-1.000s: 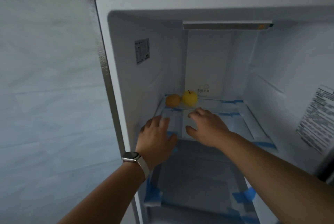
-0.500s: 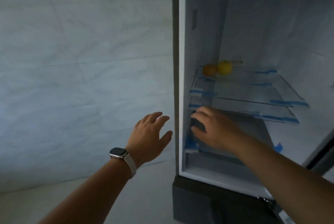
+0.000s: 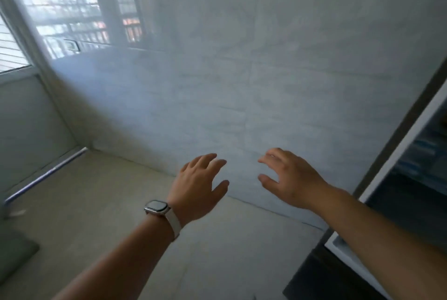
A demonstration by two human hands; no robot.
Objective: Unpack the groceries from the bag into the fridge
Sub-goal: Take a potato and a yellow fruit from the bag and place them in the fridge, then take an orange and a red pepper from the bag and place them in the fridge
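Head view shows left hand (image 3: 197, 188) and right hand (image 3: 289, 178) spread, holding nothing; bag unseen, so find it, then grab gently.

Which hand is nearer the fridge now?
Right. The right hand hangs open just left of the fridge edge; the left hand, also open and empty, is farther left, over the floor.

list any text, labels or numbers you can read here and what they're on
None can be read.
Watch on the left wrist: the screen is dark and shows no digits.
Fridge at the right edge: only a blurred strip of its inside shows, with no legible label.
Wall and window: no signs or writing.
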